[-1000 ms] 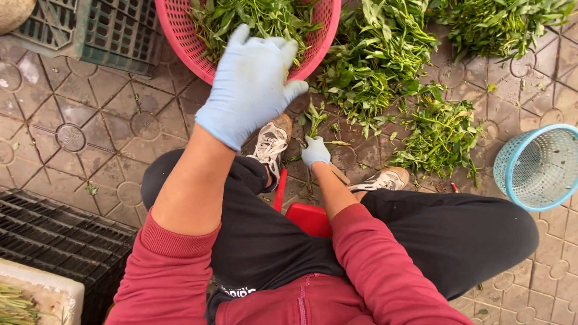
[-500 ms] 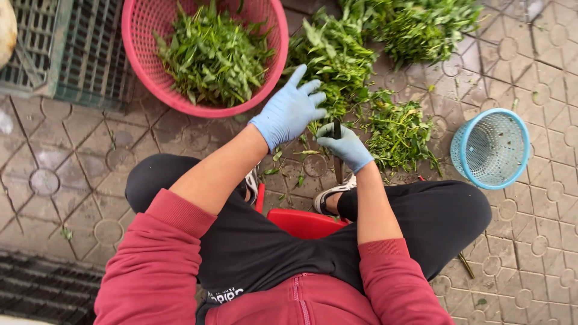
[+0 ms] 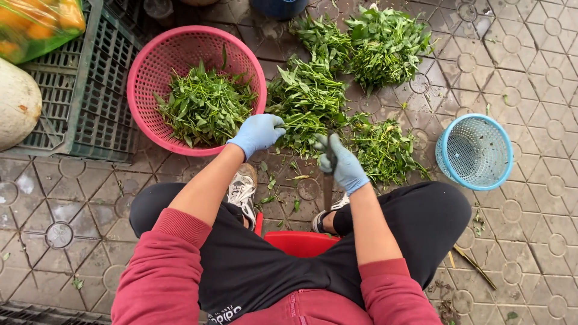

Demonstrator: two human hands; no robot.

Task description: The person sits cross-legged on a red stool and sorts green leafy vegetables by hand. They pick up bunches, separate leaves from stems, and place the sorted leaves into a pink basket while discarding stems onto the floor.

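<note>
Floor: patterned paving tiles (image 3: pixel 530 66)
Far left: dark crate (image 3: pixel 90 114), pink basket (image 3: pixel 156 66)
Centre: leafy greens (image 3: pixel 361 54)
Right: blue basket (image 3: pixel 475 150)

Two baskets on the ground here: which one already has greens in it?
The pink basket, upper left beside the left hand, holds a heap of leafy greens. The blue basket on the right is empty.

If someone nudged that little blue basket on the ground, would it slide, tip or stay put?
The blue basket looks empty and is thin mesh plastic, so it is probably very light and would likely slide on the paving. It stands upright on what seems a narrower base than its rim, so a push near the rim might tip it.
</note>
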